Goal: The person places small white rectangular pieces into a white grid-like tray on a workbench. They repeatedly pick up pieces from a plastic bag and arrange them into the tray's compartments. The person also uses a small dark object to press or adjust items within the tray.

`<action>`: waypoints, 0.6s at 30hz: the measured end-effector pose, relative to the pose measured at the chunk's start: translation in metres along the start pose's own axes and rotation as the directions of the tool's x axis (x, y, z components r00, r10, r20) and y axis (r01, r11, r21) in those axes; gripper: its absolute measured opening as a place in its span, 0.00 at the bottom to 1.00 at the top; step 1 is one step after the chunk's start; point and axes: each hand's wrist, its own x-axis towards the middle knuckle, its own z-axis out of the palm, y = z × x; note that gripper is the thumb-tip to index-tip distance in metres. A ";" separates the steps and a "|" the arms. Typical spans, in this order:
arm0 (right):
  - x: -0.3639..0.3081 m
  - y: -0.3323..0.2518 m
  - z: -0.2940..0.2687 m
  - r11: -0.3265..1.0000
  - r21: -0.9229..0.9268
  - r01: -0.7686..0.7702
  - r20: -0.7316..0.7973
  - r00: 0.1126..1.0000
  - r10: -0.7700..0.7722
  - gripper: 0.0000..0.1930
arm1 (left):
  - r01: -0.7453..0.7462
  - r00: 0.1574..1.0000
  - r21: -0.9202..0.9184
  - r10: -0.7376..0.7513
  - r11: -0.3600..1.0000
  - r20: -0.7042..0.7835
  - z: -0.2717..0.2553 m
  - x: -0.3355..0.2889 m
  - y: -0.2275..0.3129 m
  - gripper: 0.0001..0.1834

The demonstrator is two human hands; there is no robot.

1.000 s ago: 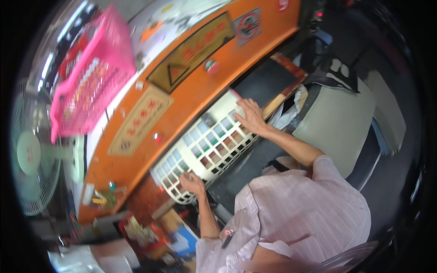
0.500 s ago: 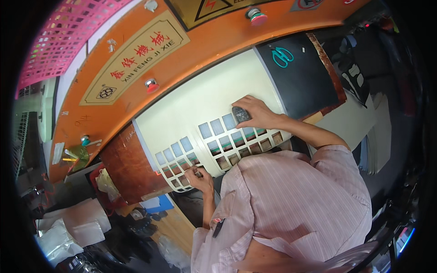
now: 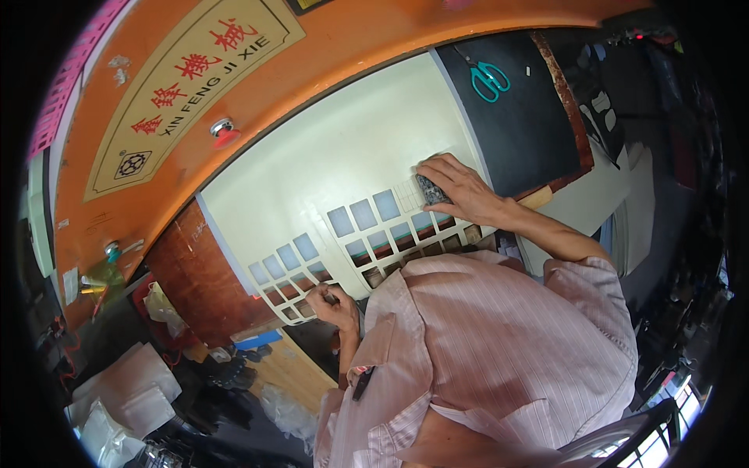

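Observation:
A large pale cream sheet (image 3: 328, 140) with rows of rectangular cut-out windows lies before me. My right hand (image 3: 464, 189) is closed round a dark grey speckled block (image 3: 431, 189) and rests it on the sheet, at the right end of the upper row of windows. Just left of the block, a patch of thin outlined rectangles (image 3: 408, 196) shows on the sheet. At the sheet's near left edge, my left hand (image 3: 337, 308) has its fingers curled round the strips between the lower windows. Its fingertips are partly hidden.
An orange machine panel (image 3: 265, 93) with a red button (image 3: 225, 134) stands along the far side. Teal scissors (image 3: 489, 80) lie on a black surface (image 3: 523, 132) at the right. A reddish-brown board (image 3: 187, 273) extends left, above plastic bags (image 3: 285, 413).
My right hand has slid the block a little right, away from the upper windows, uncovering the outlined patch. My left hand keeps its place at the near edge. The whole view has shifted.

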 end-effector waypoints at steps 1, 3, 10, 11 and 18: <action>0.000 0.002 -0.001 1.000 0.001 0.001 0.004 1.000 -0.001 0.38 | -0.018 1.000 -0.013 0.018 1.000 -0.010 0.002 0.001 -0.001 0.05; 0.001 0.003 -0.007 1.000 0.001 0.021 0.000 1.000 -0.021 0.38 | -0.044 0.999 -0.026 0.043 0.999 -0.032 0.006 0.008 0.001 0.05; -0.007 -0.013 -0.016 0.998 -0.057 -0.024 -0.260 0.966 0.008 0.35 | -0.119 0.984 -0.051 0.110 0.992 -0.140 0.020 0.032 0.007 0.04; -0.012 -0.016 -0.018 0.995 -0.090 -0.041 -0.357 0.934 0.006 0.32 | -0.112 0.984 -0.082 0.099 0.990 -0.149 0.022 0.035 0.006 0.04; -0.055 -0.050 -0.054 0.997 0.073 0.014 -0.806 0.589 0.050 0.06 | -0.296 0.926 -0.053 0.273 0.954 -0.259 0.035 0.057 0.001 0.04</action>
